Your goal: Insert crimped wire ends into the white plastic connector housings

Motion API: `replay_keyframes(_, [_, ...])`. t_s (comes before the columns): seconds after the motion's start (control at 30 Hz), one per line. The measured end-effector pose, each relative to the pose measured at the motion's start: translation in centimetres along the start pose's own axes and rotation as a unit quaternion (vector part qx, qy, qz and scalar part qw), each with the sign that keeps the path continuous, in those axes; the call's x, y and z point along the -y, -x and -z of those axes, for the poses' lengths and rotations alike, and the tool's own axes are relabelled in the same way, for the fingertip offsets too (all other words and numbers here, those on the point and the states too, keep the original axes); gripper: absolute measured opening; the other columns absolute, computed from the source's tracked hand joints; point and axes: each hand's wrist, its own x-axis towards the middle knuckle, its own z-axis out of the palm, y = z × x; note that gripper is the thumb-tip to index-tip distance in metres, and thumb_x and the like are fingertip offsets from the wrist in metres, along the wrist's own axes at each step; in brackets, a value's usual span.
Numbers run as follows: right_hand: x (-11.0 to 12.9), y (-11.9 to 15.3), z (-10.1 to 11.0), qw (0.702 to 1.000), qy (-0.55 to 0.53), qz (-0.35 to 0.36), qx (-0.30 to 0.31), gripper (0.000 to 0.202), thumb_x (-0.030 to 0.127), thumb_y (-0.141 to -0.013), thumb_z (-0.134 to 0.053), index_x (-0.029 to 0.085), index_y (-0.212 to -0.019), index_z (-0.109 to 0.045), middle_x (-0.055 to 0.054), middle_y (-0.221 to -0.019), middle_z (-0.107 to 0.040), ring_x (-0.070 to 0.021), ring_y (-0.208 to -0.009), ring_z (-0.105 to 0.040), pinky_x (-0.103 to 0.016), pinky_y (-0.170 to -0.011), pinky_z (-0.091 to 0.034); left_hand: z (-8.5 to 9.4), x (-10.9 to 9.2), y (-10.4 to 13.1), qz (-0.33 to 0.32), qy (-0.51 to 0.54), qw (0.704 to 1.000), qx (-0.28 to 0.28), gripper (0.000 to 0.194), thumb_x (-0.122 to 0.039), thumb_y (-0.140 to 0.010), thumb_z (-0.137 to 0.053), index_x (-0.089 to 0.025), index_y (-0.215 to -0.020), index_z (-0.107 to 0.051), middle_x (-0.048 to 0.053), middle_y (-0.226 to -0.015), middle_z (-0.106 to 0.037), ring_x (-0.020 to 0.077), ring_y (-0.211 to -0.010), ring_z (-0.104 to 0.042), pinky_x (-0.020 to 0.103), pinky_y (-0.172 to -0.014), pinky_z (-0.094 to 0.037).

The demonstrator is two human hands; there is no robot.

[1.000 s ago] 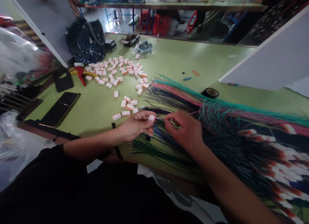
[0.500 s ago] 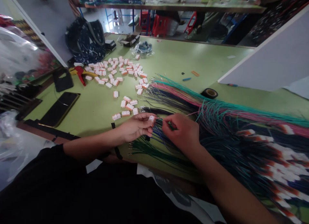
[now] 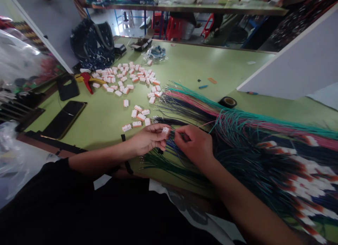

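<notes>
My left hand (image 3: 150,140) pinches a small white and orange connector housing (image 3: 166,131) between thumb and fingers. Close to its right side, my right hand (image 3: 195,142) is closed in a pinch on a thin wire, its tip at the housing; how far it goes in is too small to tell. Beneath and behind both hands lie bundles of loose wires: teal wires (image 3: 237,114), pink wires (image 3: 190,99), dark wires and green wires (image 3: 171,165), many with metal terminals at their left ends. Several loose connector housings (image 3: 141,117) lie just beyond my left hand.
More white and orange housings (image 3: 126,76) are heaped farther back. A red and yellow tool (image 3: 87,81), a phone (image 3: 64,119), a tape roll (image 3: 228,102) and a dark bag (image 3: 92,44) rest on the green table (image 3: 105,107). Wired connectors (image 3: 303,181) pile up at right. A white panel (image 3: 295,62) stands upright.
My right hand has shifted slightly left, closer to the housing. The left hand keeps its hold on the housing, nearly still. The view has moved a little.
</notes>
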Motion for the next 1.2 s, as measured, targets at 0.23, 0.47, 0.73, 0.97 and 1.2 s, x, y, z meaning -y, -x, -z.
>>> replay_keyframes(0.23, [0.1,0.1,-0.5,0.999,-0.034,-0.003,0.009,0.023,0.03,-0.079,-0.05,0.021,-0.067,-0.066,0.001,-0.057,-0.061,-0.0112,-0.051,-0.05,-0.024,-0.052,-0.033,0.3,0.4,0.0,-0.013,-0.022,0.999,0.025,0.026,-0.014,-0.068,-0.074,-0.014,-0.092,-0.062,-0.004,-0.058,-0.061,0.0083,-0.047,-0.058,0.02,-0.045,-0.049])
replay_keyframes(0.47, [-0.5,-0.2,-0.8,0.999,-0.031,-0.009,0.044,0.025,0.031,-0.084,-0.048,0.02,-0.076,-0.07,-0.002,-0.068,-0.068,-0.0143,-0.061,-0.058,-0.026,-0.057,-0.038,0.4,0.4,-0.2,-0.046,-0.092,0.995,0.02,0.029,-0.02,-0.069,-0.075,-0.013,-0.094,-0.062,-0.005,-0.058,-0.059,0.007,-0.046,-0.056,0.02,-0.046,-0.048])
replay_keyframes(0.73, [-1.4,-1.3,2.4,0.997,0.023,0.068,-0.039,0.042,0.045,-0.08,-0.054,0.014,-0.108,-0.062,-0.014,-0.105,-0.067,-0.0274,-0.098,-0.06,-0.039,-0.082,-0.044,-1.0,-0.9,-0.2,-0.131,-0.197,0.971,-0.033,0.03,-0.02,-0.071,-0.069,-0.013,-0.099,-0.061,-0.006,-0.057,-0.058,0.0066,-0.045,-0.055,0.019,-0.046,-0.047])
replay_keyframes(0.97, [-1.6,-1.6,0.3,0.98,-0.02,0.083,0.182,0.027,0.038,-0.087,-0.046,0.018,-0.094,-0.064,-0.006,-0.08,-0.069,-0.0189,-0.073,-0.061,-0.028,-0.066,-0.042,-1.6,-1.9,0.1,-0.198,-0.325,0.923,-0.054,0.028,-0.008,-0.071,-0.064,-0.015,-0.098,-0.067,-0.004,-0.061,-0.062,0.0056,-0.049,-0.054,0.021,-0.054,-0.048])
replay_keyframes(1.2, [-3.8,-2.6,0.9,0.952,-0.103,0.091,0.274,0.037,0.035,-0.088,-0.042,0.018,-0.061,-0.06,-0.001,-0.061,-0.061,-0.0137,-0.061,-0.053,-0.026,-0.063,-0.039,-2.1,-4.6,-1.9,-0.151,-0.336,0.929,-0.024,0.024,-0.004,-0.068,-0.065,-0.012,-0.091,-0.067,-0.002,-0.06,-0.063,0.0043,-0.043,-0.051,0.019,-0.046,-0.043])
